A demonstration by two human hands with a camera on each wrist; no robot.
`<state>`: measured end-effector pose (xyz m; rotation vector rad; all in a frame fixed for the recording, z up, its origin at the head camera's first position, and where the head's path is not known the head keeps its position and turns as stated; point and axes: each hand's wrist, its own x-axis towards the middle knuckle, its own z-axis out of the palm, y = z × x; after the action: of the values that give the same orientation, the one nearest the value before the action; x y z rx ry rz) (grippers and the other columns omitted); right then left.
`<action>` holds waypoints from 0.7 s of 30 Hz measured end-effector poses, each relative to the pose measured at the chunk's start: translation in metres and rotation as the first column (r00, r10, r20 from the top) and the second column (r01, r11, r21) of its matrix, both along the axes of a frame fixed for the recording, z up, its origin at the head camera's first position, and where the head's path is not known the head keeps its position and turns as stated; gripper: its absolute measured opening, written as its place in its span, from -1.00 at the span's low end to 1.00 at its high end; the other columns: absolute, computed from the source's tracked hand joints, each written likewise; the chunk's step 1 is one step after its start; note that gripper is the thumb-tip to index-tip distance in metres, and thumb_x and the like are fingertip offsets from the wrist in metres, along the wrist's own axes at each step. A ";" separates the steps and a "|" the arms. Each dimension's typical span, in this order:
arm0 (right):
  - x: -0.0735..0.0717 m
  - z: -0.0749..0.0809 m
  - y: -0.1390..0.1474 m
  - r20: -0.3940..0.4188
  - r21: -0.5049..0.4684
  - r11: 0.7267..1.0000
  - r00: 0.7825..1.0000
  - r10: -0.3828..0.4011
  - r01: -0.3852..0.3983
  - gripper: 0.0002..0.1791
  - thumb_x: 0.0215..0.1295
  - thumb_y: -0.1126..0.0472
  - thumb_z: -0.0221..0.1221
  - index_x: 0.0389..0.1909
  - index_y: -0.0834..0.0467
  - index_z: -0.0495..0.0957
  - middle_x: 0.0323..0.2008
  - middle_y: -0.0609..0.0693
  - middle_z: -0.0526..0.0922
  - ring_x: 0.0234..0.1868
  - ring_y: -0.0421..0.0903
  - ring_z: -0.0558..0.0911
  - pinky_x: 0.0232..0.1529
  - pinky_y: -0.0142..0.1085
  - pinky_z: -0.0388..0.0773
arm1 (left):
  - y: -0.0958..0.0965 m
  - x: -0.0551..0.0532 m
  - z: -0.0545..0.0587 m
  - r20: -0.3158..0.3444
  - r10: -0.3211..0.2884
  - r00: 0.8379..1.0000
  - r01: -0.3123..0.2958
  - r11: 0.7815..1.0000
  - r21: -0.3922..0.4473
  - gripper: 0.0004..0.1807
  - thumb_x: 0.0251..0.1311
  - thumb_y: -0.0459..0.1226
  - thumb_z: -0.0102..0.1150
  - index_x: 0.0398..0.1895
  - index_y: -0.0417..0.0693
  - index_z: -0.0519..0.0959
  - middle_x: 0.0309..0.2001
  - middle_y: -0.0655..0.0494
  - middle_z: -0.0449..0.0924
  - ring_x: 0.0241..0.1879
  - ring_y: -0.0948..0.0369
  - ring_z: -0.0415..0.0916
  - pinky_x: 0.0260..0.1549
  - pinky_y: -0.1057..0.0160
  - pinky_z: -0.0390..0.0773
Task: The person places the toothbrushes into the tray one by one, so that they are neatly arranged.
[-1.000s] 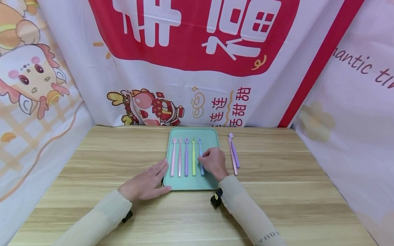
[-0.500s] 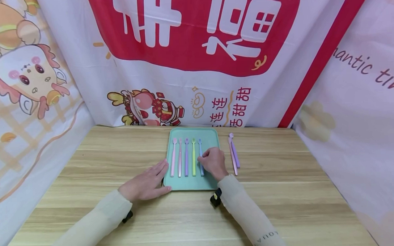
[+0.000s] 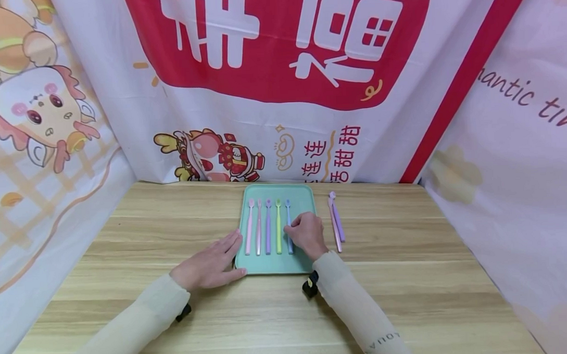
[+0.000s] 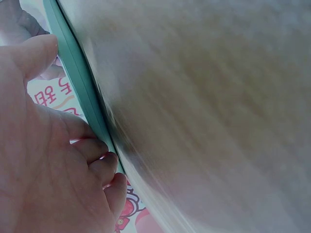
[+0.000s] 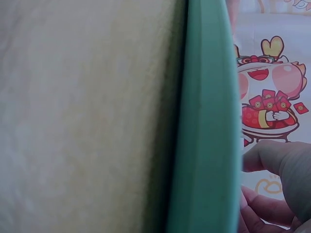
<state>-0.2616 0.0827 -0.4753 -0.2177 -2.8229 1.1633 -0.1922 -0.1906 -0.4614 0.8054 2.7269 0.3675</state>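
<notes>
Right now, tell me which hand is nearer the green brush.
Right: the right hand pinches the blue brush, just right of the green brush. The left hand touches the left edge of the tray, farther away on the other side.

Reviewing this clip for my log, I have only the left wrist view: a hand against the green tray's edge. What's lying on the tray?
Observer: In the head view, five toothbrushes lie side by side on the green tray.
Reviewer: And the other hand, which one is it at?
Observer: The right hand has its fingers on the blue toothbrush, the rightmost in the row.
Reviewer: Any toothbrushes off the tray?
Observer: Yes, a pink one and a purple one lie on the table, right of the tray.
</notes>
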 end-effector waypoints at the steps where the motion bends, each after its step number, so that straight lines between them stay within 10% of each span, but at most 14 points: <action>1: 0.000 0.000 0.000 0.000 -0.002 1.000 1.000 0.002 -0.002 -0.85 0.21 0.14 0.50 -0.48 0.09 0.76 -0.45 -0.06 0.75 -0.35 -0.12 0.68 -0.28 -0.26 0.65 | 0.000 0.000 0.000 -0.001 0.000 1.000 0.000 1.000 0.000 0.01 0.54 0.24 -0.02 0.70 -0.30 -0.05 0.74 -0.22 -0.20 0.72 -0.16 -0.14 0.64 -0.25 0.07; 10: 0.001 -0.001 0.005 -0.008 0.005 0.999 0.999 0.035 -0.035 -0.84 0.21 0.13 0.49 -0.48 0.09 0.75 -0.46 -0.05 0.75 -0.39 -0.14 0.67 -0.37 -0.33 0.60 | 0.000 0.001 -0.001 0.000 0.000 1.000 0.000 1.000 0.007 0.02 0.53 0.24 -0.01 0.69 -0.31 -0.04 0.74 -0.23 -0.20 0.72 -0.17 -0.14 0.64 -0.25 0.07; 21: 0.002 0.016 0.028 -0.011 0.006 0.992 0.992 0.128 -0.128 -0.62 0.27 0.09 0.48 0.01 0.21 0.75 -0.21 0.01 0.78 -0.20 -0.11 0.70 -0.14 -0.24 0.73 | 0.001 0.001 0.003 0.007 0.006 1.000 -0.006 1.000 0.004 0.02 0.54 0.23 -0.01 0.69 -0.31 -0.05 0.74 -0.23 -0.20 0.72 -0.17 -0.14 0.64 -0.27 0.07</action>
<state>-0.2600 0.1102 -0.4590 -0.0290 -2.8671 1.1761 -0.1912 -0.1895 -0.4583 0.7960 2.7236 0.3765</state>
